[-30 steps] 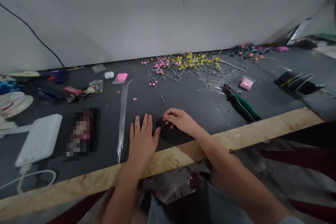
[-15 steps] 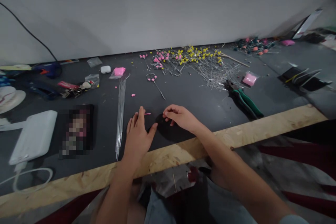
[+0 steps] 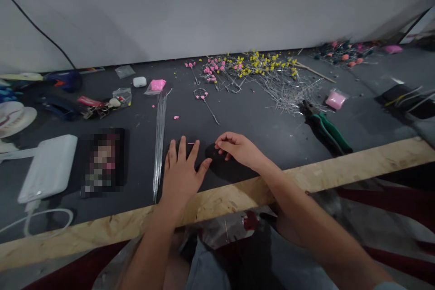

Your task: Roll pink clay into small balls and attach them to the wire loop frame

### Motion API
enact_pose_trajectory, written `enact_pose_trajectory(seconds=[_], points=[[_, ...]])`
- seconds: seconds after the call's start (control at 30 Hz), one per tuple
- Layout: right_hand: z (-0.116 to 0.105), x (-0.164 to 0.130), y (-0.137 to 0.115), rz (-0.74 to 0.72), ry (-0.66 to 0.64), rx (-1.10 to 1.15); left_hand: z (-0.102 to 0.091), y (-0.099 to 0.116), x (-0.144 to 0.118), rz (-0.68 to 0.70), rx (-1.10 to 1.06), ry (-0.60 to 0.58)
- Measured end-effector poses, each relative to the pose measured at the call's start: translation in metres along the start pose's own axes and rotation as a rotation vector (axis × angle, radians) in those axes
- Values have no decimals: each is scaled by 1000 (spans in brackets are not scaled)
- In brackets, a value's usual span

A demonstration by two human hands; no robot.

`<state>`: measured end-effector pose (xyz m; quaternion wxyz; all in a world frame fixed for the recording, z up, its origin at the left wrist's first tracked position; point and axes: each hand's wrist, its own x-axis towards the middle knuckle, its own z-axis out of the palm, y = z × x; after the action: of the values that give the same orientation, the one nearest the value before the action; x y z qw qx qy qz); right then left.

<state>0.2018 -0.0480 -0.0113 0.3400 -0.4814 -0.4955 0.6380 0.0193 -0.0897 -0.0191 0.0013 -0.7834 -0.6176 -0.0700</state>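
My left hand (image 3: 181, 170) lies palm down on the dark table with its fingers spread. A thin pink strip (image 3: 191, 143), perhaps modelling clay, shows by its index fingertip. Across a small gap, my right hand (image 3: 236, 147) is closed in a pinch; whatever is between its fingertips is too small to make out. Beyond the hands lies a twisted wire piece with a round loop and pink beads (image 3: 202, 96). A small pink bit (image 3: 176, 117) rests left of it. Beside my left hand is a bundle of straight wires (image 3: 159, 145).
Behind are pink-tipped wires (image 3: 214, 68), yellow-tipped wires (image 3: 261, 63) and a loose wire pile (image 3: 288, 93). Green-handled pliers (image 3: 328, 131) lie right, near a pink packet (image 3: 336, 99). A white power bank (image 3: 49, 167) and a phone (image 3: 103, 161) lie left. Wood edges the table (image 3: 224, 197).
My left hand's fingers have spread wider and flattened on the table. My right hand keeps its pinch with little movement. The view has shifted slightly.
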Motion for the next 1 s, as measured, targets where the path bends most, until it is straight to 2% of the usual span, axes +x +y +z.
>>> enact_pose_trajectory(seconds=[0.23,0.63,0.87,1.0], points=[[-1,0,2,-19,7,-13,2,-1,3,1,14,-3],[-3,0,6,-38,5,-13,5,-2,2,-15,-125,35],[-1,-1,0,-2,14,-9,2,-12,18,9,-301,74],[-1,-1,0,-5,17,-8,3,-12,26,28,-316,73]])
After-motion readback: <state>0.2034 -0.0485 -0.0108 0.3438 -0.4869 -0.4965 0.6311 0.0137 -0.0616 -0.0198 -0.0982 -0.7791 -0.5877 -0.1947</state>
